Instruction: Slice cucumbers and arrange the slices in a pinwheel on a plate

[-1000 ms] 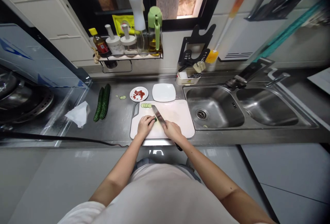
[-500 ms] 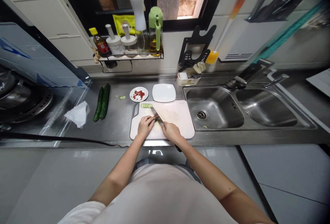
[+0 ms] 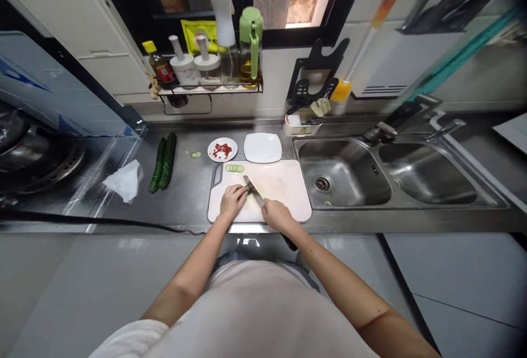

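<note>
My right hand [image 3: 276, 215] is closed round a knife [image 3: 256, 191], its blade slanting up and left over the white cutting board [image 3: 288, 190]. My left hand [image 3: 233, 202] rests on the board left of the blade, fingers bent and pressed on a small green piece [image 3: 249, 189], mostly hidden, that looks like cucumber. A short row of thin cucumber slices [image 3: 234, 168] lies near the board's upper left edge. Behind the board stand a white plate with chopped red bits [image 3: 222, 150] and a bare white square plate [image 3: 262, 147].
Two whole cucumbers [image 3: 163, 162] and a crumpled tissue [image 3: 124, 180] lie to the left, by a stove [image 3: 37, 160]. A double sink [image 3: 343, 174] is on the right. A rack [image 3: 209, 91] of bottles and jars hangs behind; a utensil box [image 3: 302, 127] sits behind the sink's corner.
The knife and my right hand have shifted slightly right, and the blade has moved away from the slices. My left hand has hardly moved. The whole view has shifted a little.
</note>
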The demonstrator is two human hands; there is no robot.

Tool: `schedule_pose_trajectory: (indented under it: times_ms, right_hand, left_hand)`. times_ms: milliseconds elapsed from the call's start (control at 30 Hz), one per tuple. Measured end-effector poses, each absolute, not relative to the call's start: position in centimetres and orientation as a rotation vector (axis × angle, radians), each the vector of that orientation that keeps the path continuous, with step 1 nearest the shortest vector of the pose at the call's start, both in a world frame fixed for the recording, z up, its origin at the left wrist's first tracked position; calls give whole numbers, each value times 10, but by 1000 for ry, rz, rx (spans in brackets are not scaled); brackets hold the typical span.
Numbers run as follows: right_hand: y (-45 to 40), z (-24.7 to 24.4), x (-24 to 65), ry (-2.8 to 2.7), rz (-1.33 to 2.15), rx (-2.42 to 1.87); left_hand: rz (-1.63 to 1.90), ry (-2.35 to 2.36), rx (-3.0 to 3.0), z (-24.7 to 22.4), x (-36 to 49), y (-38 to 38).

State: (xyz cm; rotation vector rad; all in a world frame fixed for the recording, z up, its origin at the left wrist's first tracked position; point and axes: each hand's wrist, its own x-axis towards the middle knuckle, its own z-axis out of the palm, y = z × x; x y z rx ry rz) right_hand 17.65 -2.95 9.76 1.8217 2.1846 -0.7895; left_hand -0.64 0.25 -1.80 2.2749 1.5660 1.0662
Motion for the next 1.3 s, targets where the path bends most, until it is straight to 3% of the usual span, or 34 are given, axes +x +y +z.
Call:
schedule_pose_trajectory:
  times_ms: [1300]
  right_hand:
    - [-31, 96, 179, 2168, -780, 1765]
  left_hand:
    - [1058, 1571, 2226, -17, -6, 4]
